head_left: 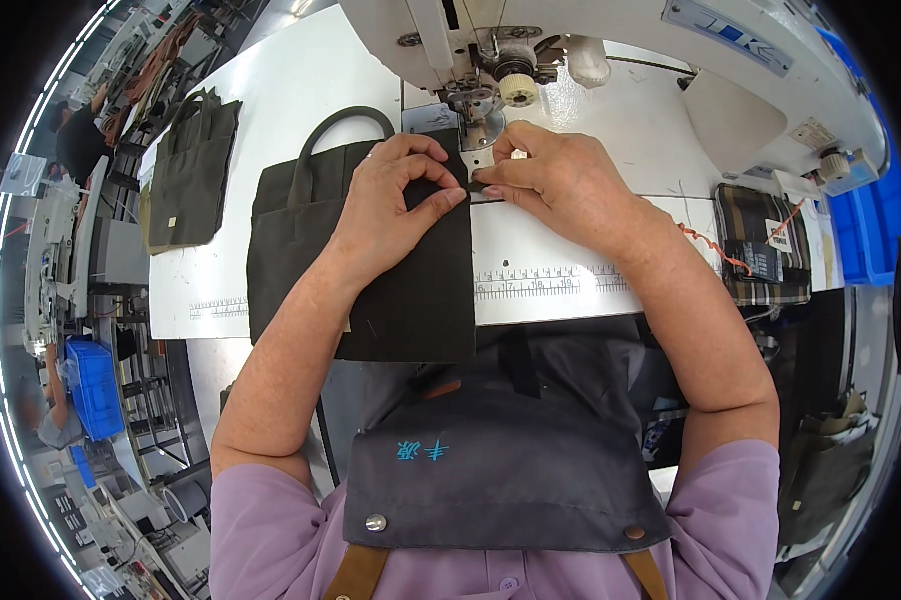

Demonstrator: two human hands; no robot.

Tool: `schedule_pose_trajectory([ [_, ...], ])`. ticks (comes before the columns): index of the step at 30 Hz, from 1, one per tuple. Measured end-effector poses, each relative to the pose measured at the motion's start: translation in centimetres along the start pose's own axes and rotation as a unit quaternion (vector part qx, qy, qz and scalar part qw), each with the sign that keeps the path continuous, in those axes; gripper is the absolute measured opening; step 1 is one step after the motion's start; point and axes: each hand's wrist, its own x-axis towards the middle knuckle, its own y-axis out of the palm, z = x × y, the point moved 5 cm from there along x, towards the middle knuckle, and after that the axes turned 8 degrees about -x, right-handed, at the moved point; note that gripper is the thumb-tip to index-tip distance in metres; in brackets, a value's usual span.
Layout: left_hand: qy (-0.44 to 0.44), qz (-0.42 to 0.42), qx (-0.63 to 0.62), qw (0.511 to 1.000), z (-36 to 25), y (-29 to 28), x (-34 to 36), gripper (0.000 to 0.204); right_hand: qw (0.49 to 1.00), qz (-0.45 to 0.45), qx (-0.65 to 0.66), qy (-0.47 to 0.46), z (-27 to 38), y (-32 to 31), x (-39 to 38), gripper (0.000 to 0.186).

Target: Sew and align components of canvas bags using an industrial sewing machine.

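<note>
Dark-olive handled bag (411, 305) on table (561, 230); left hand (391, 205) pinched on right edge, right hand (566, 180) pinching small dark tab (478, 183).

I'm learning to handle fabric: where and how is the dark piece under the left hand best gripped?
On the dark piece, probably pinch the near edge from the near side, thumb below: it overhangs the front of the white table, leaving its underside reachable.

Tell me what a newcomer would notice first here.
Probably the bare left hand and bare right hand, nearly touching by the right edge of a dark olive fabric panel with a looped handle. Above looms a white sewing machine. Similar dark fabric pieces lie on the white tabletop's left.
</note>
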Motion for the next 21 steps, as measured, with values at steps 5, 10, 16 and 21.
schedule_pose_trajectory([
  [5,0.007,-0.010,0.062,0.998,-0.32,0.30,0.44,0.014,0.999,-0.008,-0.037,-0.019,0.21,-0.07,-0.06,0.014],
  [10,-0.017,-0.009,0.054,0.998,-0.07,0.43,1.03,0.013,0.998,-0.018,-0.051,-0.021,0.36,-0.27,-0.02,0.011],
  [16,0.046,-0.046,0.074,0.995,-0.17,0.42,0.79,0.013,0.997,-0.020,-0.077,-0.011,0.36,-0.17,-0.17,0.010],
  [21,0.052,-0.044,0.085,0.994,-0.13,0.47,0.77,0.014,0.997,-0.046,-0.061,-0.008,0.18,-0.40,-0.26,0.011],
])
